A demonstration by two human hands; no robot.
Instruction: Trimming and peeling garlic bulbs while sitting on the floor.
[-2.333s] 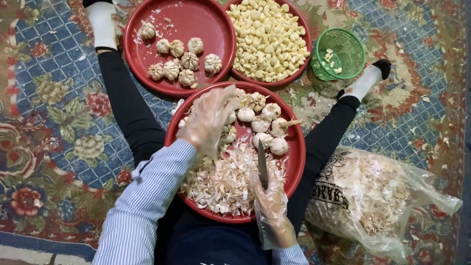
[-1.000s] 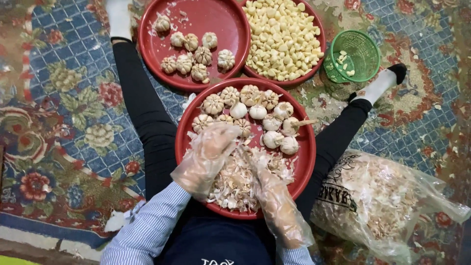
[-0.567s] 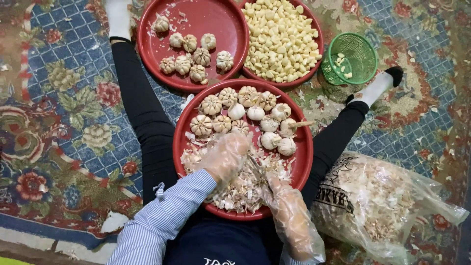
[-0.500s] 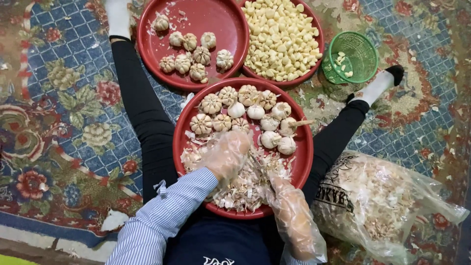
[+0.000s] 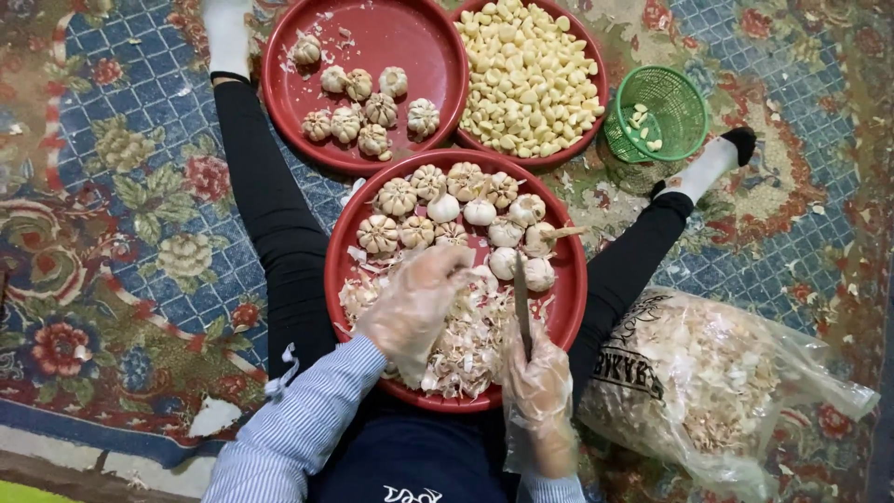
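Reaching into the near red tray [image 5: 343, 244], the gloved left hand [image 5: 414, 303] curls its fingers over a garlic bulb [image 5: 453, 235] at the edge of the skin pile [image 5: 466, 340], while the right hand [image 5: 538, 384] is closed around a knife [image 5: 521, 303], blade pointing up. Judging by the heaped peeled cloves [image 5: 526, 74] in the far tray, much is done (a bag of skins [image 5: 708, 382] sits alongside); about a dozen bulbs here and several on the second tray [image 5: 365, 74] remain.

Even, soft overhead light, moderately bright; shadows faint and short; mild sheen on the plastic bag [image 5: 717, 391] and red trays [image 5: 368, 140]; focus sharp centrally; slight softening toward corners.
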